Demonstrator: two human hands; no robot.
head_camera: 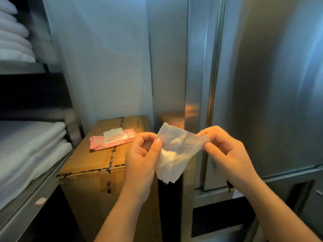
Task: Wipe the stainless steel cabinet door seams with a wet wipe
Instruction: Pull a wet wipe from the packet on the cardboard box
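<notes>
A white wet wipe (176, 152) with dark dirt streaks is stretched between both hands at chest height. My left hand (141, 154) pinches its left edge with thumb and fingers. My right hand (225, 151) pinches its right edge. Behind them stands the stainless steel cabinet door (272, 84); its vertical seam (214, 75) runs down just left of the door, above my right hand. The wipe does not touch the steel.
A pink wet-wipe pack (111, 139) with its white lid flipped up lies on a taped cardboard box (97, 163) at the lower left. Metal shelves (29, 194) on the left hold folded white linen (26, 145). A lower steel panel (297, 186) sits under the door.
</notes>
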